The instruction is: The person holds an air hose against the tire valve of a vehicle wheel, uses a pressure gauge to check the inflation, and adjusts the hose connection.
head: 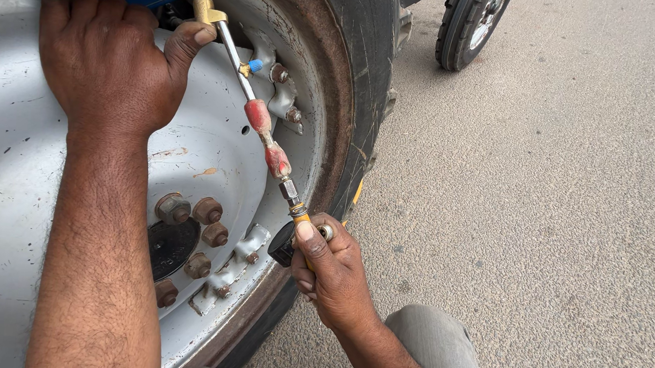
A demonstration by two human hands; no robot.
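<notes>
**Two hands on an air chuck at a big wheel**

Two bare hands work one long tool in the head view. The left hand (108, 61) rests knuckles-up against the grey wheel rim (11, 149) near its upper edge, fingers curled, the thumb pressing the brass chuck head (205, 10) at the rim's top. From that head a slim metal stem (236, 61) slants down and to the right across the rim's dished face, passing two worn red sleeves (266, 136) and a knurled coupling (289, 191). The right hand (333, 271) is closed around the tool's lower end near the rim's rusty lower right edge, thumb laid along the brass fitting; a dark round part (282, 246) shows just under the fingers. Rusty lug nuts (192, 232) ring the dark hub cap (168, 246) at the rim's centre. The black tyre (365, 65) borders the rim on the right, standing on grey pavement (553, 205). A smaller wheel (470, 22) stands well apart at the top
</notes>
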